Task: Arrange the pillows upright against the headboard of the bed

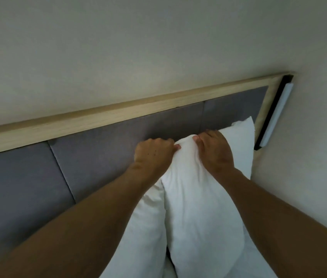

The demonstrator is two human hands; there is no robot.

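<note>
Plump white fabric pillow stands upright at right end of grey padded headboard with pale wood frame, top edge bunched. Left hand and right hand both clamped on that top edge. Second white pillow just left (partly hidden), third behind, touching headboard.

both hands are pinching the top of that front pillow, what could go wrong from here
1. The left hand and right hand grip only the top edge of the front pillow, so once released it may slump forward.
2. It stands against the pillow behind, not the grey headboard, so both may lean unevenly.
3. The lower pillow on its left might get nudged out of line.
</note>
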